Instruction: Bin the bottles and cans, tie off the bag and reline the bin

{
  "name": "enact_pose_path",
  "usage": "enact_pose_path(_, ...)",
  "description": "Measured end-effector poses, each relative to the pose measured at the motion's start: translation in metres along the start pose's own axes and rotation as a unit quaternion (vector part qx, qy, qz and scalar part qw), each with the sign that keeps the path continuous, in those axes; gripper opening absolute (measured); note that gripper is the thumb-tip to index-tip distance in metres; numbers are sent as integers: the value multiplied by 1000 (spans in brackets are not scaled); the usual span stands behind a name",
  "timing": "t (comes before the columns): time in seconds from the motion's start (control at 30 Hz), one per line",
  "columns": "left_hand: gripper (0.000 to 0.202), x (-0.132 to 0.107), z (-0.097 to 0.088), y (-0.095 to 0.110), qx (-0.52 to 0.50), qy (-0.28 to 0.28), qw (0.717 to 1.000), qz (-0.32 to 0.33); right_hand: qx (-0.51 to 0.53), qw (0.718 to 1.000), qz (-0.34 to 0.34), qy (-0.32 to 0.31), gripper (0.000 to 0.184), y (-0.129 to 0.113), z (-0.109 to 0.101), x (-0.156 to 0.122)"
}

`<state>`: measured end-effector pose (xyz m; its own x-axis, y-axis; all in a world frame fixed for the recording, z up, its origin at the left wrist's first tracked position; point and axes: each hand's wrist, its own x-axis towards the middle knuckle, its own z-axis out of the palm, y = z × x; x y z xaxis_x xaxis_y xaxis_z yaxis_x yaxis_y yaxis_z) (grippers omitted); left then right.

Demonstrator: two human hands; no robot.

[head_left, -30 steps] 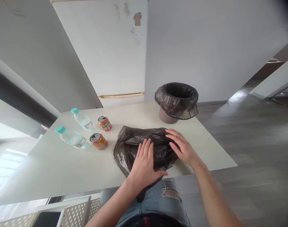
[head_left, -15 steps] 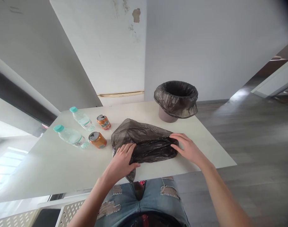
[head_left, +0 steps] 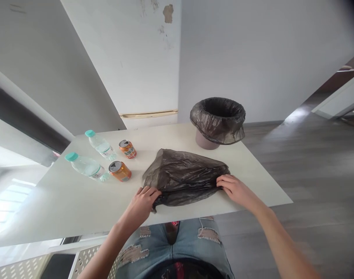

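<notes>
While a dark plastic bag (head_left: 185,174) lies spread near the front edge of a white table (head_left: 101,209), a person's left hand (head_left: 144,199) grips its near left corner with curled fingers and the right hand (head_left: 233,188) clamps the right end, fingers held together. Two bottles (head_left: 88,166) and two orange cans (head_left: 123,172) stand to the left; behind, toward the right, sits a lined bin (head_left: 206,142).

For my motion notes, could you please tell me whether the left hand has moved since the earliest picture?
Yes: judged against the nearer orange can, the left hand has moved left, toward that can.
</notes>
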<state>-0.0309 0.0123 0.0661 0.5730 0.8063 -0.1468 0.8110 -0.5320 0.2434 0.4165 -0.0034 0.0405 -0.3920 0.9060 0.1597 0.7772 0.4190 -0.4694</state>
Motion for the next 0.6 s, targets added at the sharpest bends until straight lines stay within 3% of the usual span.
enact_pose_path(0.07, 64, -9, -5, -3, 18, 23, 999, -13, 14, 1000, -1, 9, 35, 5, -11, -6)
enact_pose_path(0.17, 69, -9, -18, 13, -19, 99, 995, 11, 47, 997, -38, 48, 24, 0, -23, -4)
enact_pose_path(0.27, 43, 23, -34, 40, -64, 201, 975, 64, 64, 986, -26, 150, 19, -9, -26, 14)
enact_pose_path(0.33, 34, 62, -40, 48, -61, 218, 968, 108, 35, 983, 8, 183, 19, -15, -24, 30)
enact_pose_path(0.43, 47, 131, -40, 38, -18, 172, 981, 93, -5, 988, 8, 152, 20, -23, -19, 47)
enact_pose_path(0.5, 72, 166, -34, 23, 16, 106, 992, 74, -15, 994, -13, 108, 22, -24, -16, 48)
enact_pose_path(0.6, 86, 190, -25, 4, 78, 53, 994, 55, -42, 998, -9, 53, 30, -13, -12, 36)
